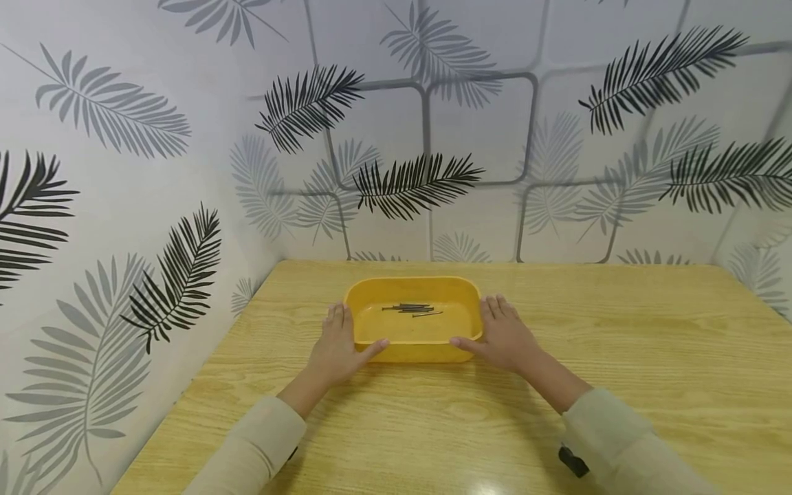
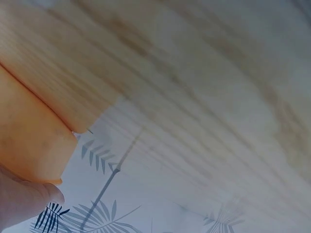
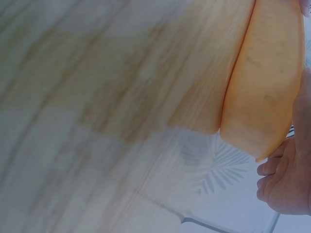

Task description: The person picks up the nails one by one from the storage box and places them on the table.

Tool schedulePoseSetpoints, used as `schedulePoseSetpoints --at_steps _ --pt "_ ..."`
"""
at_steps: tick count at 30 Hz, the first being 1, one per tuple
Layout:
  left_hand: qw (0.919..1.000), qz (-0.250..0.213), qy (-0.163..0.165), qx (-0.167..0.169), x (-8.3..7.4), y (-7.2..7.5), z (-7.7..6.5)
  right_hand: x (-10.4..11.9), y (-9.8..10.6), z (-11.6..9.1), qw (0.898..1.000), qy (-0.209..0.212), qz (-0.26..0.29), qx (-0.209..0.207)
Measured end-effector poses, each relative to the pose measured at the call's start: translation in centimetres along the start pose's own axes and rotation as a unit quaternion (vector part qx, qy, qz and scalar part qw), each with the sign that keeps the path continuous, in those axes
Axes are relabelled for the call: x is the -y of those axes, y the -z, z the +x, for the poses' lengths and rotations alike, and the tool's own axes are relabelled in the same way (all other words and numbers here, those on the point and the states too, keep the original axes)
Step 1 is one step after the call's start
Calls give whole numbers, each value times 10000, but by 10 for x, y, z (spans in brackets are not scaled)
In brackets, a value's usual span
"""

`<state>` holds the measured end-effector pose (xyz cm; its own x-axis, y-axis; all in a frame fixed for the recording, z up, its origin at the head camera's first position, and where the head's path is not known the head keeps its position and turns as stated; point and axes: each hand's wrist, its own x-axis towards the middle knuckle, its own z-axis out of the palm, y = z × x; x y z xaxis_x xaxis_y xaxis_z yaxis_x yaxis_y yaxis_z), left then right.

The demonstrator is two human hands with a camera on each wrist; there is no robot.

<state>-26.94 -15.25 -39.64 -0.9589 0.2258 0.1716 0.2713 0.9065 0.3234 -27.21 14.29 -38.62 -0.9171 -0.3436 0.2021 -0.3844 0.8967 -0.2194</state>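
Observation:
A yellow plastic tray with rounded corners stands on the wooden table. Several thin dark nails lie loosely together on its floor. My left hand grips the left end, its thumb at the front rim and its fingers along the side. At the opposite end my right hand holds the tray in the same way. In the left wrist view, the left thumb touches the rim. The right wrist view shows the fingers of the right hand bent at the tray's corner.
The light wooden table reaches back to a wall papered with dark and grey leaves. Another papered wall runs along the left. A small black object shows by the right sleeve.

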Motion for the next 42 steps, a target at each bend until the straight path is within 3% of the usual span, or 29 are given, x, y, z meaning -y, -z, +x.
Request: schedulePoseSetpoints --at_steps 12,19,28,42 --pt "10000 32 -36 45 -9 -3 1 -8 4 -7 10000 -31 8 70" --pt "9994 -248 -192 -159 -15 -5 -1 -12 5 -10 10000 30 -51 -48" --pt "10000 -19 -92 23 -21 -7 1 -17 6 -13 10000 -49 -57 3" --pt "9999 -106 -77 80 -29 -7 2 -20 10 -18 10000 -74 6 -18"
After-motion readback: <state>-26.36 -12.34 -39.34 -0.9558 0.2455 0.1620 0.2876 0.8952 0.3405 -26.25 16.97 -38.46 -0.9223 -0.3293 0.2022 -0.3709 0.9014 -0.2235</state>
